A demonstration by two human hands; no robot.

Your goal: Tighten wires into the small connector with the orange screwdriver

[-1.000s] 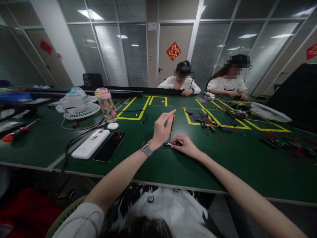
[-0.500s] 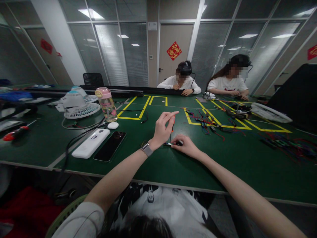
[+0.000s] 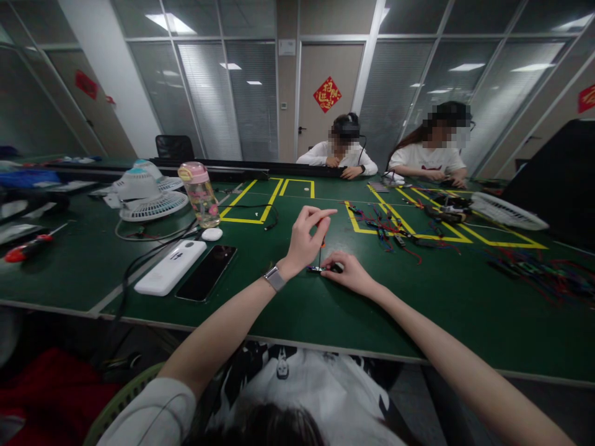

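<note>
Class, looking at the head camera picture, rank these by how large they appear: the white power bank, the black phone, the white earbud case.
1. White power bank
2. Black phone, only slightly smaller
3. White earbud case, clearly smallest, though slightly farther away

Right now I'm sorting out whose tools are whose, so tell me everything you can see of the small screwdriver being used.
The small screwdriver stands nearly upright on the green table. It has a thin dark metal shaft and an orange-red grip that looks plastic, mostly hidden by the fingers. The left hand pinches the grip from above, while the tip rests on a small dark part which the right hand steadies on the table. Its tip type is too small to tell.
</note>
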